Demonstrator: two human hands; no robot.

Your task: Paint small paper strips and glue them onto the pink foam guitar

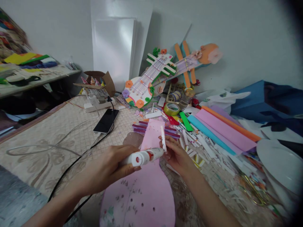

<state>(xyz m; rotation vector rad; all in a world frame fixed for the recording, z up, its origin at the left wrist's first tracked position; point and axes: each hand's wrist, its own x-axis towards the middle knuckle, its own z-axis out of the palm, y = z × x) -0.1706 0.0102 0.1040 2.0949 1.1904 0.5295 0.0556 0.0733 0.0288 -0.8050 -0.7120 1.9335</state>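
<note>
Glue tube (144,156) between both hands, beside strip (163,138)

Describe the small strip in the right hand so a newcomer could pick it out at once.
Start at the pink guitar-shaped cutout lying before the person. Above its neck, the right hand pinches a thin white strip, upright beside the glue tube tip. Similar strips lie flat nearby; only this one is held.

Patterned table (47,132): phone (106,121), tape roll (171,109), paper strips (201,142)
</note>
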